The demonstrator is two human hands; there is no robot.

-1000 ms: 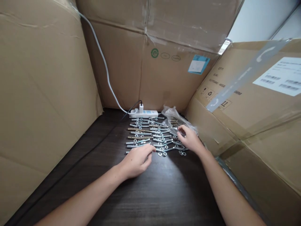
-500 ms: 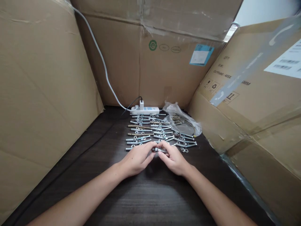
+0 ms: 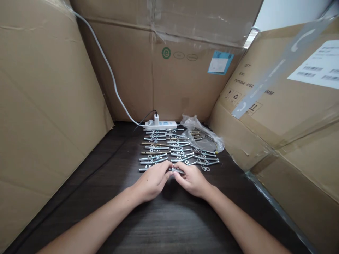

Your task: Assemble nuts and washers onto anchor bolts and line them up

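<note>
Head view: my left hand [image 3: 152,180] and right hand [image 3: 192,180] meet fingertip to fingertip low over the dark wooden table [image 3: 169,218], near its middle. Both are closed in a pinch on one bolt [image 3: 174,170], held crosswise between them, just at the near end of the rows of bolts and washers [image 3: 159,148]. Toward the table's far edge lie a white power strip [image 3: 161,125] and, to its right, a clear plastic bag [image 3: 203,135] of more hardware. Cardboard boxes [image 3: 39,106] wall in three sides. I judge the grip works best kept low, one hand steadying the shank while the other works the small parts, so nothing rolls away.
</note>
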